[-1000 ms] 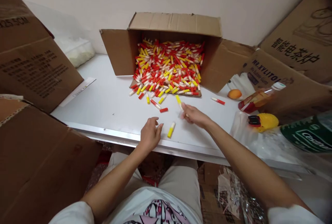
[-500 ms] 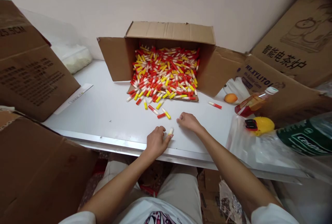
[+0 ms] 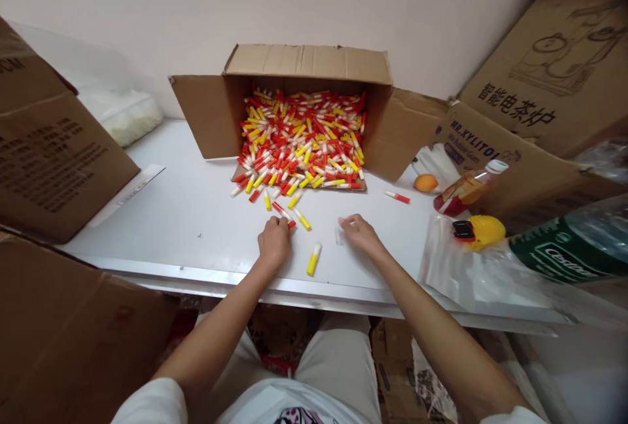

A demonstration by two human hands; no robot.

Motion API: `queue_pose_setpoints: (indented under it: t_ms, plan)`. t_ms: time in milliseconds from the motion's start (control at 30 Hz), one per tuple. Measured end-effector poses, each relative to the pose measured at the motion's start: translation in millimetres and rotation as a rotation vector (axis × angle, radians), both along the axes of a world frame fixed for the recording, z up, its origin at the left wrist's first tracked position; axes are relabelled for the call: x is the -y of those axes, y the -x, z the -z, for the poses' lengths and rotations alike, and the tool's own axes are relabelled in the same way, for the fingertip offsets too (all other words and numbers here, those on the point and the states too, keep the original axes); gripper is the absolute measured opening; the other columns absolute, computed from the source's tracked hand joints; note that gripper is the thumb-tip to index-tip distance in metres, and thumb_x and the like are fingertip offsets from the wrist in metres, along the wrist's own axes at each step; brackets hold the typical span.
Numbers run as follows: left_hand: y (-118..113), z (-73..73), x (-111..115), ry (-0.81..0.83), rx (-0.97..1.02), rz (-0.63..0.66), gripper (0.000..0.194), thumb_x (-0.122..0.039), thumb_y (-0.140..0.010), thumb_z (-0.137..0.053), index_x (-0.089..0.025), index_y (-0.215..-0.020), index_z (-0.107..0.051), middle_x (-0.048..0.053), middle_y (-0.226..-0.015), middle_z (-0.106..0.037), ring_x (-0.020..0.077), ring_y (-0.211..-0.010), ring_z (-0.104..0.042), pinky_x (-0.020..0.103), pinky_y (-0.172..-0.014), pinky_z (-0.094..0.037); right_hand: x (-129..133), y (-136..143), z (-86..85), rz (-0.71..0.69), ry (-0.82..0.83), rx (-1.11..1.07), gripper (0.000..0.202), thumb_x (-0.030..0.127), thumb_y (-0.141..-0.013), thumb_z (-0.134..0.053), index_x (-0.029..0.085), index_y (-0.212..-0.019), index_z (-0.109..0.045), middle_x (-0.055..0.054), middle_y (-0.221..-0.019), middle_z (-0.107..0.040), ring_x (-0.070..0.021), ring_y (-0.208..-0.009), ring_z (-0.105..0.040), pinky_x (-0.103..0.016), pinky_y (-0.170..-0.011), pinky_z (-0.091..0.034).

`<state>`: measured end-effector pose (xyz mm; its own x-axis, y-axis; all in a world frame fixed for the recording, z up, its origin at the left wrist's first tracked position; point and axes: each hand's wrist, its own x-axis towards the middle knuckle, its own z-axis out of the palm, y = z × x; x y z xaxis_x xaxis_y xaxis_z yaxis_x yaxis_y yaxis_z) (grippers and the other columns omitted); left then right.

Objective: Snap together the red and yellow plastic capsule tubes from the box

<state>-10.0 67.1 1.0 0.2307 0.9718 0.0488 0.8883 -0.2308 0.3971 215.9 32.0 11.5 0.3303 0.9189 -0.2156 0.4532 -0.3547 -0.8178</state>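
Note:
My left hand [image 3: 275, 241] is closed, its fingertips at a short red plastic tube [image 3: 292, 224] that shows only in part. A red-and-white tube [image 3: 281, 209] lies just beyond those fingers, with a yellow-and-white tube [image 3: 302, 219] to its right. Another yellow-and-white tube [image 3: 314, 260] rests on the table between my two hands. My right hand [image 3: 362, 235] hovers to the right, fingers pinched and slightly blurred, with a small clear piece [image 3: 339, 235] at the fingertips. Whatever lies under the left fingers is hidden.
An open cardboard box [image 3: 309, 61] on its side spills many red, yellow and white tubes [image 3: 304, 139] onto the table [image 3: 210, 214]. One red-and-white tube [image 3: 397, 197], an orange fruit [image 3: 425, 182], a drink bottle [image 3: 466, 192] and a yellow object [image 3: 485, 232] sit right. Cartons [image 3: 59, 129] stand left.
My left hand let go of a yellow-and-white tube, now lying on the table, and moved forward and left to the red tube. My right hand shifted slightly; a clear piece now shows at its fingertips.

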Motion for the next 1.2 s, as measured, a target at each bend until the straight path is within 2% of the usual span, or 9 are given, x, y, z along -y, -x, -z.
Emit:
queue_pose_setpoints:
  t_ms: [100,167,267,367,467,567,833,1067,1200]
  plan:
    - [7,0.3,17,0.111,0.354,0.016,0.016,-0.031,-0.089,-0.039,-0.019,-0.096,-0.048,0.004,-0.083,-0.058,0.0175,-0.073,-0.055,0.029,-0.065,-0.040,8,0,-12.5,0.068,-0.063,-0.266,0.019,0.031,-0.079,-0.045,0.018,-0.091,-0.051,-0.007,-0.087,-0.062,-0.0146,-0.072,-0.058,-0.029,-0.066,-0.046]
    - [9,-2.8,37,0.297,0.666,0.080,0.021,-0.036,-0.089,-0.040,-0.018,-0.094,-0.048,0.001,-0.077,-0.057,0.0129,-0.062,-0.050,0.026,-0.060,-0.040,17,8,-20.7,0.052,-0.139,-0.488,0.020,0.026,-0.073,-0.054,0.019,-0.091,-0.052,-0.007,-0.094,-0.062,-0.0151,-0.081,-0.061,-0.031,-0.076,-0.048]
    - [5,-13.9,70,0.636,1.003,0.185,0.031,-0.047,-0.085,-0.045,-0.017,-0.087,-0.047,-0.001,-0.073,-0.053,0.0079,-0.051,-0.042,0.021,-0.048,-0.034,35,37,-26.9,-0.007,-0.276,-0.870,0.027,0.025,-0.067,-0.068,0.021,-0.091,-0.057,-0.004,-0.098,-0.064,-0.0187,-0.099,-0.061,-0.037,-0.092,-0.045]
    - [-2,-26.2,94,0.804,1.172,0.255,0.034,-0.051,-0.082,-0.050,-0.018,-0.084,-0.043,-0.002,-0.074,-0.050,0.0064,-0.051,-0.040,0.019,-0.043,-0.032,50,72,-25.2,-0.068,-0.358,-1.007,0.024,0.032,-0.070,-0.071,0.021,-0.090,-0.061,-0.002,-0.097,-0.066,-0.0185,-0.103,-0.060,-0.038,-0.099,-0.041]
    - [-4,-31.6,102,0.811,1.231,0.273,0.034,-0.051,-0.082,-0.051,-0.019,-0.083,-0.042,-0.005,-0.069,-0.045,0.0052,-0.049,-0.037,0.019,-0.043,-0.030,59,97,-21.2,-0.045,-0.398,-1.075,0.021,0.032,-0.071,-0.073,0.022,-0.087,-0.064,0.000,-0.094,-0.068,-0.0170,-0.098,-0.063,-0.038,-0.101,-0.040]
    - [-2,-31.1,103,0.819,1.257,0.288,0.034,-0.052,-0.082,-0.052,-0.019,-0.084,-0.041,-0.008,-0.061,-0.036,0.0046,-0.046,-0.030,0.018,-0.043,-0.028,63,107,-20.6,-0.014,-0.413,-1.099,0.019,0.032,-0.071,-0.074,0.022,-0.084,-0.065,0.001,-0.092,-0.069,-0.0170,-0.095,-0.064,-0.039,-0.100,-0.041]
    - [-1,-40.4,108,0.861,1.377,0.314,0.035,-0.051,-0.083,-0.051,-0.020,-0.081,-0.036,-0.008,-0.063,-0.035,0.0049,-0.048,-0.028,0.017,-0.042,-0.022,67,109,-32.5,0.065,-0.556,-1.121,0.018,0.030,-0.069,-0.076,0.024,-0.082,-0.065,0.002,-0.089,-0.070,-0.0162,-0.093,-0.066,-0.042,-0.101,-0.041]
    - [0,-40.2,111,0.895,1.465,0.289,0.034,-0.050,-0.084,-0.051,-0.020,-0.080,-0.035,-0.009,-0.060,-0.031,0.0036,-0.045,-0.020,0.017,-0.040,-0.015,77,110,-32.6,0.032,-0.566,-1.033,0.018,0.033,-0.071,-0.074,0.023,-0.083,-0.066,0.001,-0.087,-0.071,-0.0176,-0.092,-0.066,-0.043,-0.098,-0.043]
    - [2,-38.7,111,0.896,1.482,0.296,0.035,-0.049,-0.082,-0.054,-0.020,-0.079,-0.035,-0.010,-0.057,-0.029,0.0034,-0.045,-0.018,0.016,-0.041,-0.015,81,111,-29.8,-0.001,-0.524,-0.986,0.024,0.036,-0.072,-0.072,0.024,-0.092,-0.067,-0.001,-0.087,-0.071,-0.0195,-0.090,-0.067,-0.042,-0.091,-0.047]
